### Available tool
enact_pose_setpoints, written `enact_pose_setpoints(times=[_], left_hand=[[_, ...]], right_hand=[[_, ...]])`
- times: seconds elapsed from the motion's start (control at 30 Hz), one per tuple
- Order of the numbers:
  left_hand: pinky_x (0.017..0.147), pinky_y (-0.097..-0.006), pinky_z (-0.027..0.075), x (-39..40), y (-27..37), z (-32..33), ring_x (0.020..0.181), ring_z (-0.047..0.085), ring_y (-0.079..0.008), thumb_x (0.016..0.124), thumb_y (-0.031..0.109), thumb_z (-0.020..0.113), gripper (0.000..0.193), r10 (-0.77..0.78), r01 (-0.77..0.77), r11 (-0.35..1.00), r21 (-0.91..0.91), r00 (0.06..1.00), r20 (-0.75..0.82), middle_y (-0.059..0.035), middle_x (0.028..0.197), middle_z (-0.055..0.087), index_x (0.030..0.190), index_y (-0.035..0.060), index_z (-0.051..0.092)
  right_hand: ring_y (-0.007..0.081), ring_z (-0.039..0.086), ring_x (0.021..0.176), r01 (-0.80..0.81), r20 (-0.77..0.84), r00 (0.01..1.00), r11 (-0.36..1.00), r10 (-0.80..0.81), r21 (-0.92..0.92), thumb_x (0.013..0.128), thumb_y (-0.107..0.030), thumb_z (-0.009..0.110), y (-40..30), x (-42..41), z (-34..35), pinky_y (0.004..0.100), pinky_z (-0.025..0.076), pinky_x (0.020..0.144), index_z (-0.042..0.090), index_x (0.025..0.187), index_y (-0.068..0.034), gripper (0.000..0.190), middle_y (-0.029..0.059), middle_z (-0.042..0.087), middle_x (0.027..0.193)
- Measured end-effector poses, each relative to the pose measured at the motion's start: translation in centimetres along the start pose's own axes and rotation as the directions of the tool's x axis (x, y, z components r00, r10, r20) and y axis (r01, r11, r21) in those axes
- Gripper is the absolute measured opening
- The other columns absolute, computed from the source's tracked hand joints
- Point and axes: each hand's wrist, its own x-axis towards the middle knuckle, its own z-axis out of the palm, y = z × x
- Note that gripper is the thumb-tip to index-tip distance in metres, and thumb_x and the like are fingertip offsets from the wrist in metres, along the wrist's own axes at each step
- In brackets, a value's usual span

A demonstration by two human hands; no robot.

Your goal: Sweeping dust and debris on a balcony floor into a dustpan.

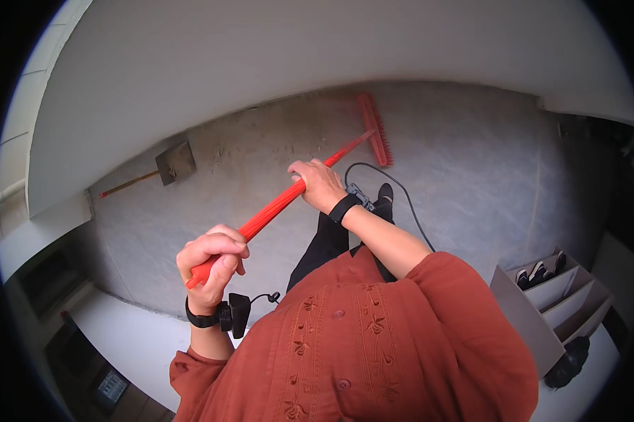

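A broom with a red handle [274,211] slants across the view, gripped by both hands. My left hand [214,256] wraps around the top end of the handle. Lower down the shaft, my right hand [319,184] holds it with the fingers curled around. The wide red broom head [372,129] is down at the floor by the far wall, its bristles facing right. Some dark dirt [227,147] lies scattered on the grey floor between the broom head and a flat metal dustpan or shovel [175,162]. That pan has a wooden handle and holds some debris.
A pale wall [317,47] bounds the floor ahead. To the right stands a shoe rack [549,300] with several shoes, and a black plastic bag [567,364] beside it. A dark cable [401,184] loops from a device at my right wrist. A black device [237,315] is strapped to my left wrist.
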Motion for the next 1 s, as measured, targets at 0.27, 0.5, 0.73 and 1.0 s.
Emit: enact_pose_setpoints(times=[0.27, 0.5, 0.73, 1.0], left_hand=[[0.061, -0.0244, 0.044, 1.8, -11.3, 5.8, 0.072, 0.061, -0.0166, 0.091, 0.012, 0.058, 0.016, -0.273, 0.243, 0.944, -0.224, 0.955, -0.114, -0.0122, 0.094, 0.063, 0.098, -0.0016, 0.063], [0.063, -0.0283, 0.046, -3.2, -7.4, -1.5, 0.070, 0.054, -0.0170, 0.092, 0.010, 0.053, 0.017, -0.238, 0.236, 0.970, -0.062, 0.859, -0.452, -0.0126, 0.089, 0.061, 0.102, -0.0007, 0.061], [0.047, -0.0240, 0.043, -6.3, -1.5, -3.4, 0.057, 0.054, -0.0150, 0.087, -0.001, 0.050, 0.015, 0.018, 0.022, 0.995, 0.102, 0.929, -0.369, -0.0143, 0.078, 0.059, 0.100, 0.0012, 0.058], [0.056, -0.0240, 0.043, -2.5, -7.1, 0.9, 0.067, 0.059, -0.0165, 0.086, 0.005, 0.055, 0.015, -0.172, 0.176, 0.976, -0.126, 0.984, 0.045, -0.0130, 0.086, 0.061, 0.095, -0.0026, 0.065]], right_hand=[[0.0321, 0.058, 0.094, -0.145, 0.136, 0.968, 0.910, 0.212, -0.388, 0.081, -0.013, 0.058, 11.1, 2.6, -2.6, 0.0436, 0.049, 0.078, 0.067, 0.086, -0.009, 0.011, 0.0110, 0.065, 0.088], [0.0293, 0.058, 0.101, 0.053, 0.391, 0.919, 0.973, 0.040, -0.224, 0.078, -0.006, 0.058, 2.7, 8.1, 9.7, 0.0444, 0.050, 0.082, 0.071, 0.089, -0.015, 0.019, 0.0086, 0.067, 0.094], [0.0313, 0.058, 0.095, 0.170, 0.316, 0.934, 0.985, -0.165, 0.011, 0.083, -0.008, 0.057, -4.1, 4.8, 8.1, 0.0462, 0.049, 0.074, 0.062, 0.088, -0.006, 0.008, 0.0110, 0.065, 0.087], [0.0322, 0.057, 0.092, -0.143, 0.111, 0.980, 0.969, 0.168, -0.200, 0.083, -0.011, 0.056, 6.0, -2.6, 2.3, 0.0449, 0.048, 0.076, 0.064, 0.084, -0.008, 0.009, 0.0111, 0.064, 0.087]])
